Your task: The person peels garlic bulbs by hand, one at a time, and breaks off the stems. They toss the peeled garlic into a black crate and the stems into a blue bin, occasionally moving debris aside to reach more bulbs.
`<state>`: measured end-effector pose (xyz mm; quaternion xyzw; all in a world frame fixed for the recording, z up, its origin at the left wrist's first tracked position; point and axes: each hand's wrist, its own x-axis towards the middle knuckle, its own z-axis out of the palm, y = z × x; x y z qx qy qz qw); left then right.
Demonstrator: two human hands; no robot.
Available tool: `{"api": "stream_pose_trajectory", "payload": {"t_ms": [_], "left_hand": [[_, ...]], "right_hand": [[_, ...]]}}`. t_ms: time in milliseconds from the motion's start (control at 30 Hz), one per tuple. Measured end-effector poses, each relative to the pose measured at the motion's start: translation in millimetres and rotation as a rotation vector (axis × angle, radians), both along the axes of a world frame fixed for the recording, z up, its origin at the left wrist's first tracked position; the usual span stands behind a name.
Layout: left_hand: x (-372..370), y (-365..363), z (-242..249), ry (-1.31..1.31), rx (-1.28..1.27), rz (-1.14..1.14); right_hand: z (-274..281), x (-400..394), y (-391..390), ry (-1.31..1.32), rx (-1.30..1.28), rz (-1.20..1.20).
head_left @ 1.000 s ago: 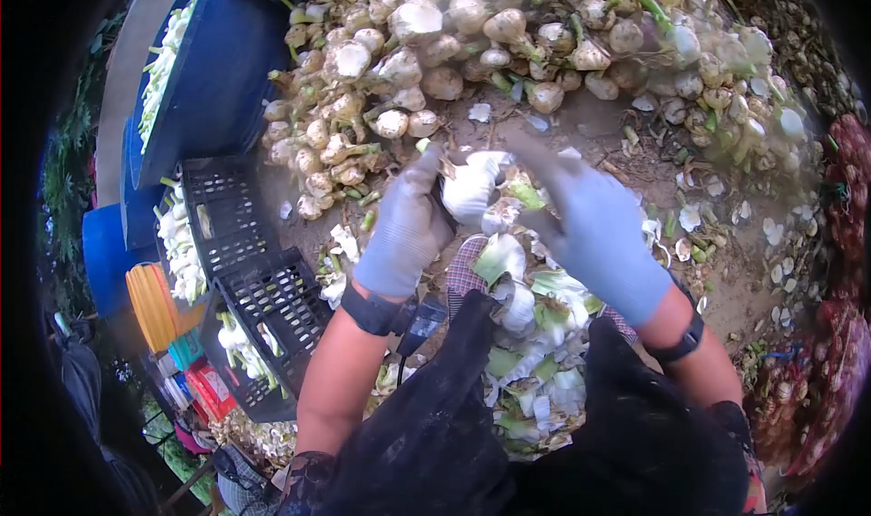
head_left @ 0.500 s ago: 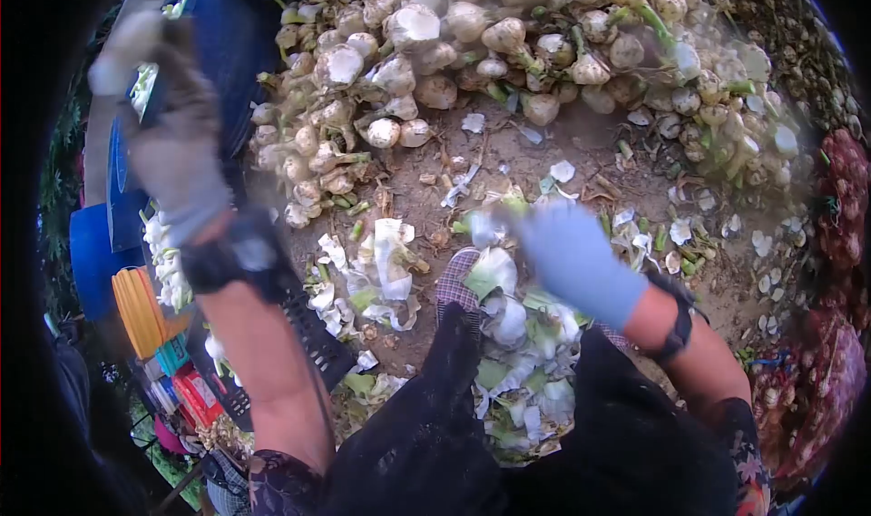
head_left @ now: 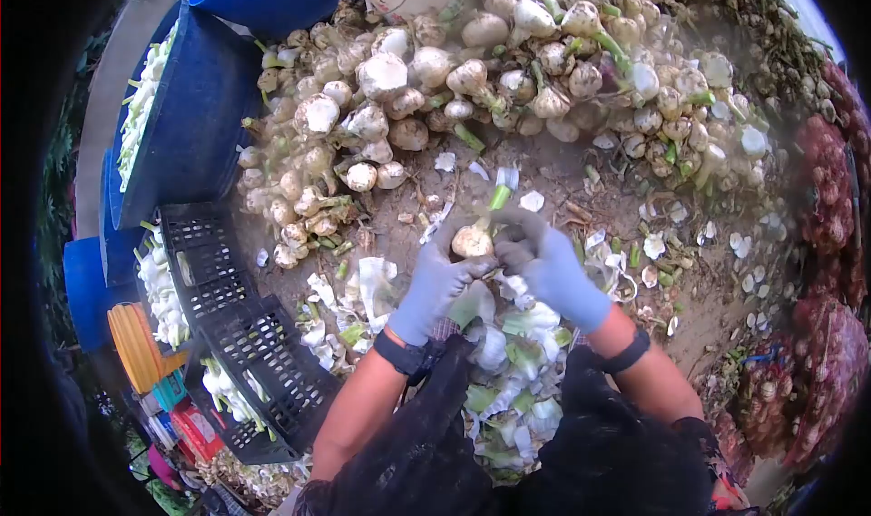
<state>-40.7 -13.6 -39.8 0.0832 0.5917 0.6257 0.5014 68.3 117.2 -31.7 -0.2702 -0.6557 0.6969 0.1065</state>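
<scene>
My left hand, in a light glove with a soiled palm, is closed around a garlic bulb with a short green stem pointing up. Close on its right, my right hand has its gloved fingers bent together beside the bulb. Whatever those fingers pinch is too small to make out. Pale and green peelings lie below both hands, between the person's legs. Beyond the hands spreads a large pile of untrimmed bulbs.
Blue tubs stand at the left, one holding white peeled garlic. Black crates stand nearer, beside an orange container. Red mesh sacks line the right side. Scraps litter the ground.
My left hand has come from the tubs at the upper left to the centre and now holds a bulb. My right hand has moved slightly, close beside it. The view has shifted.
</scene>
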Motion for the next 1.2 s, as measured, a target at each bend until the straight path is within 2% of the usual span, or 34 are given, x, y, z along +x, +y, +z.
{"api": "stream_pose_trajectory", "payload": {"t_ms": [33,67,100,133,167,200,367,433,500,567,600,633,667,700,733,767,833,867,900,933,967,1000,1033,1067,1100,1167,1200], "left_hand": [[2,-2,10,-0.08,0.026,-0.001],[-1,-3,23,0.112,-0.134,-0.146],[4,-5,27,0.104,-0.147,-0.151],[8,-4,29,0.452,-0.12,-0.289],[12,-3,31,0.802,-0.083,-0.423],[20,-2,40,0.667,-0.118,-0.36],[23,-16,25,0.662,-0.135,-0.367],[27,-12,29,0.15,-0.046,-0.172],[24,-12,36,0.095,-0.087,-0.204],[22,-13,35,-0.114,-0.043,-0.2],[22,-15,34,-0.206,0.086,-0.175],[22,-14,34,-0.208,0.084,-0.176],[21,-10,37,-0.32,0.1,-0.169],[20,-7,40,-0.431,0.116,-0.162],[24,-3,42,-0.371,0.017,-0.139],[25,0,46,-0.372,0.017,-0.138],[29,4,51,-0.285,0.07,-0.162],[29,4,52,-0.286,0.069,-0.167],[30,4,52,-0.083,-0.04,-0.263],[29,3,53,0.122,-0.15,-0.355],[24,2,51,0.123,-0.151,-0.357],[14,0,46,0.097,-0.182,-0.342],[8,-2,38,0.07,-0.215,-0.326],[9,-9,2,0.287,0.063,-0.08],[8,-6,9,0.291,0.063,-0.076],[8,2,28,0.532,-0.057,-0.2],[13,5,28,0.488,0.003,-0.22]], "right_hand": [[12,11,2,-0.066,-0.451,-0.036],[15,17,6,-0.124,-0.453,-0.032],[15,20,12,-0.181,-0.451,-0.029],[11,24,15,-0.243,-0.423,0.08],[13,24,17,-0.245,-0.426,0.075],[20,24,17,-0.247,-0.416,0.116],[22,31,-1,-0.309,-0.321,0.107],[26,37,0,-0.285,-0.331,0.121],[34,41,0,-0.307,-0.37,0.098],[37,45,2,-0.331,-0.355,0.111],[33,47,1,-0.354,-0.065,0.143],[29,50,0,-0.372,0.226,0.174],[21,53,-3,-0.372,0.225,0.174],[14,55,-7,-0.234,0.416,0.105],[10,57,-9,-0.093,0.605,0.036],[7,57,-10,-0.093,0.605,0.036],[17,51,-12,0.078,-0.155,-0.102],[25,51,-7,-0.016,-0.428,-0.023],[19,51,-4,-0.017,-0.429,-0.027],[8,51,-3,-0.026,-0.264,0.033],[2,51,-2,-0.032,-0.099,0.094],[10,50,0,-0.212,-0.167,0.087],[16,52,-1,-0.212,-0.171,0.089],[21,54,-3,-0.219,-0.252,0.106],[24,55,-5,-0.223,-0.329,0.127],[18,54,-11,-0.152,-0.265,0.098],[11,52,-11,-0.123,-0.26,0.104]]}}
